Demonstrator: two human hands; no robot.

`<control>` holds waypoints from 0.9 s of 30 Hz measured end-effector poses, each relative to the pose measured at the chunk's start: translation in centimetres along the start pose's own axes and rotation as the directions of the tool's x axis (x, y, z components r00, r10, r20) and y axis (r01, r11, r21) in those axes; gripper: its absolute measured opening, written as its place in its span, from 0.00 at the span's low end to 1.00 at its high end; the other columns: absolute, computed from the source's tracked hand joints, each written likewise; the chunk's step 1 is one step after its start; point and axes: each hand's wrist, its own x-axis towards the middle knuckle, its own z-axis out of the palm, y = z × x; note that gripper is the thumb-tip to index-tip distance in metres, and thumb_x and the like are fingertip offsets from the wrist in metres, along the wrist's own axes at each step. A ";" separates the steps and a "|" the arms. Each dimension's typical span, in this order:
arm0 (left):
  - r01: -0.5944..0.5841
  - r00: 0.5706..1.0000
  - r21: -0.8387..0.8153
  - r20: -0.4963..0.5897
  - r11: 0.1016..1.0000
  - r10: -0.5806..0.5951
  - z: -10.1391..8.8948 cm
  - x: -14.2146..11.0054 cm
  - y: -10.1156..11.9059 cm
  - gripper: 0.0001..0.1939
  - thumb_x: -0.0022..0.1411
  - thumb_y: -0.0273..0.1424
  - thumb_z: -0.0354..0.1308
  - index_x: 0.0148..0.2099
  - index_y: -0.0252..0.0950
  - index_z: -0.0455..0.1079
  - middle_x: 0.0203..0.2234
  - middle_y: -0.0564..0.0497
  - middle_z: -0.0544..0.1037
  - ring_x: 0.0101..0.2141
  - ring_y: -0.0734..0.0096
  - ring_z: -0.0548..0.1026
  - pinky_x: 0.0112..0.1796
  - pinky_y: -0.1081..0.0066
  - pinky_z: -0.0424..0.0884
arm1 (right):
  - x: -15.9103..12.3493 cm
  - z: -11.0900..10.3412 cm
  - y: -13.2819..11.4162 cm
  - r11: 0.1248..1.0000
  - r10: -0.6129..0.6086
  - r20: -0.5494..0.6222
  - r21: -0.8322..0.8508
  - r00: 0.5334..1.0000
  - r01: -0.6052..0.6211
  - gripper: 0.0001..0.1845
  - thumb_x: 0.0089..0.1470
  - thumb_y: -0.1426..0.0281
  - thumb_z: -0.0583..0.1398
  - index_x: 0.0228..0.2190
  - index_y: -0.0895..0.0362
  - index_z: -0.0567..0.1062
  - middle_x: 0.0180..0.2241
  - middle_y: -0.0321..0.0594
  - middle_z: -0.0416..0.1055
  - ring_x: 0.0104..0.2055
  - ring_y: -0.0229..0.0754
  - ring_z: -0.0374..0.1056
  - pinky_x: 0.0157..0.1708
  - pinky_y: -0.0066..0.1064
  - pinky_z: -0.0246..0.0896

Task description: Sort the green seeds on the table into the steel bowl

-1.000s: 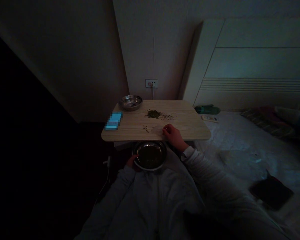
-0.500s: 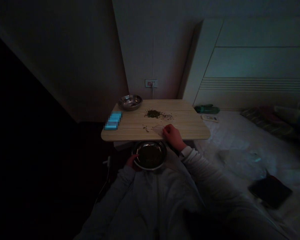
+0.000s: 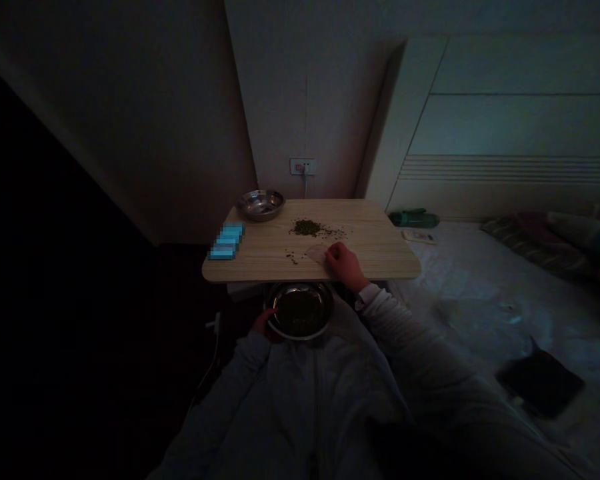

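My left hand [image 3: 264, 322] grips the left rim of a metal bowl [image 3: 300, 335], which sits in my lap below the table edge. Dark greenish contents fill its bottom. Over the front of the wooden table [image 3: 250, 267], the closed fingers of my right hand [image 3: 344, 263] pinch a thin, see-through plastic piece [image 3: 316, 254]. A few loose dark grains [image 3: 291, 257] lie just left of that piece. Beyond it is a heap of small green grains [image 3: 307, 228], with more grains [image 3: 335, 233] scattered to the heap's right.
A second metal bowl [image 3: 261, 205] stands at the table's back left corner. In front of it lies a phone [image 3: 227, 241] with a lit, blurred screen. To the right, a bed holds a green bottle [image 3: 414, 218], a white remote [image 3: 419, 237] and a dark flat object [image 3: 541, 382].
My right hand and the plastic piece have moved slightly away from me across the table. My left hand and the bowl stay in place.
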 end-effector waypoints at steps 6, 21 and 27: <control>0.014 1.000 0.015 -0.009 1.000 -0.014 -0.1 0.0 0.0 0.25 0.55 0.26 0.53 0.56 0.27 0.64 0.24 0.45 0.81 0.33 0.57 0.79 0.40 0.59 0.72 | 0.2 0.1 0.1 0.999 -0.051 0.053 0.002 0.997 0.051 0.09 0.52 0.68 0.53 0.34 0.57 0.69 0.27 0.39 0.72 0.28 0.39 0.66 0.30 0.30 0.58; 0.004 1.000 0.004 -0.004 1.000 -0.004 -0.9 0.7 0.1 0.24 0.56 0.25 0.51 0.56 0.27 0.64 0.25 0.46 0.81 0.31 0.58 0.79 0.41 0.60 0.71 | 3.2 0.2 -0.4 0.992 -0.126 0.180 -0.003 0.975 0.129 0.11 0.52 0.69 0.52 0.37 0.56 0.72 0.27 0.39 0.73 0.30 0.40 0.66 0.33 0.31 0.58; -0.021 1.000 0.000 0.010 1.000 0.021 -0.7 0.6 -0.1 0.24 0.56 0.25 0.51 0.56 0.25 0.64 0.21 0.47 0.80 0.29 0.60 0.79 0.41 0.62 0.71 | 3.9 0.3 -0.2 0.985 -0.173 0.218 0.050 0.961 0.166 0.11 0.52 0.69 0.52 0.36 0.57 0.72 0.27 0.37 0.73 0.29 0.38 0.65 0.33 0.29 0.57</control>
